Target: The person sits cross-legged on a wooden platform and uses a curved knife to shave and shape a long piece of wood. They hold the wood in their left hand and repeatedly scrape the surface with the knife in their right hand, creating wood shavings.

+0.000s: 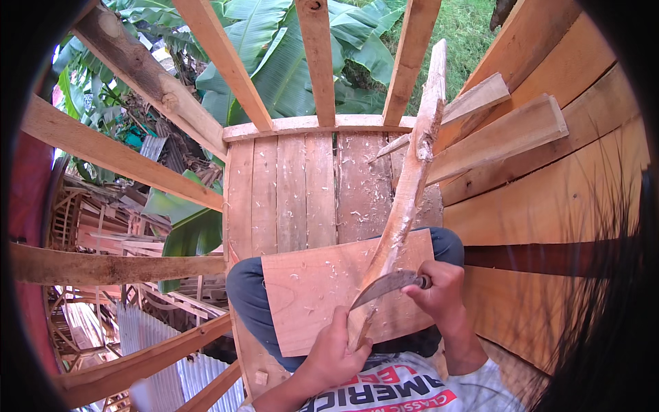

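Note:
A long, rough, slightly curved wooden branch (406,199) slants from my lap up toward the far railing, its bark partly shaved to pale wood. My left hand (335,353) is closed around its near end, close to my body. In my right hand (439,292) is the dark handle of a curved knife (388,285). The blade lies across the branch, and its tip reaches close to my left fingers. Under the branch, a flat wooden board (302,295) rests across my crossed legs, sprinkled with shavings.
I sit on a plank floor (292,192) strewn with shavings. Slatted wooden railings (316,62) stand ahead and at left. Two cut boards (498,137) lean by the plank wall (549,199) at right. Banana leaves (268,62) and corrugated metal sheets (147,343) lie beyond the railings.

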A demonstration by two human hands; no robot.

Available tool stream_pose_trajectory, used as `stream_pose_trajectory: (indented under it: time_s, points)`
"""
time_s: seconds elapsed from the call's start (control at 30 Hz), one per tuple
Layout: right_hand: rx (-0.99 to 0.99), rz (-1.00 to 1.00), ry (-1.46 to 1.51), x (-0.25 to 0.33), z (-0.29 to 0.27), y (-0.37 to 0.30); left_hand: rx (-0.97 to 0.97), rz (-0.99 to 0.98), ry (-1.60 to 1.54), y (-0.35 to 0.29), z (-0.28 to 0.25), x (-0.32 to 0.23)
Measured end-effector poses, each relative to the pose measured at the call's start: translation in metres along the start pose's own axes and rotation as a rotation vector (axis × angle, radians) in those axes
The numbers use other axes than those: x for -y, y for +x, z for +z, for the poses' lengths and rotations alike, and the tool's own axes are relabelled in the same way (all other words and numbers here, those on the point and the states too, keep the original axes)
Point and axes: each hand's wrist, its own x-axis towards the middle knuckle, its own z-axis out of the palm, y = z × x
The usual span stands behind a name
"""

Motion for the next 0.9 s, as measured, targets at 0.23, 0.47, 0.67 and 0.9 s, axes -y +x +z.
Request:
stream_pose_trajectory:
  time_s: [0.23,0.47,0.67,0.9]
  points:
    - [-0.153,-0.085,-0.162,-0.028,-0.017,0.021,0.18,-0.185,-0.176,-0.004,0.0,-0.015]
    - [0.027,0.065,-0.029,-0.008,-0.014,0.006,0.047,-0.111,-0.108,0.001,0.003,0.0]
    - [-0.046,0.04,-0.094,-0.02,-0.008,0.005,-0.02,-0.03,0.075,0.001,0.007,-0.007]
    - [-0.14,0.013,-0.17,-0.039,-0.012,0.018,0.018,-0.074,-0.076,-0.003,0.015,-0.008]
